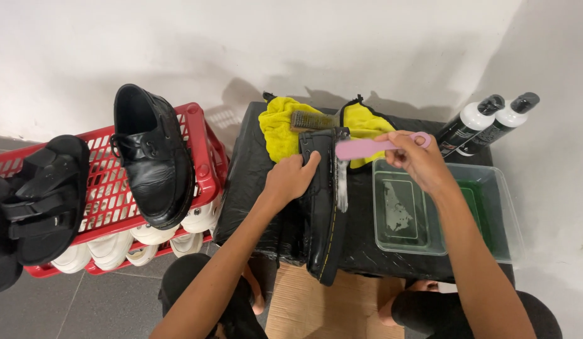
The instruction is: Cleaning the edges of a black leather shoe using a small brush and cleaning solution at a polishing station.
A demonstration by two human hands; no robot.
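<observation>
Your left hand [290,179] grips the shoe [323,207]; your right [417,160] clasps a brush [367,149]. The tub [505,213] at three o'clock could spill if your elbow knocks it.

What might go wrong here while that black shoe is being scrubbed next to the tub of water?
1. The black shoe lies on its side with its end past the table edge, steadied only by the left hand; it might slip off.
2. The clear tub of liquid sits right by the right hand with the pink brush; an elbow could knock it.
3. The two bottles lean against the wall and may topple.
</observation>
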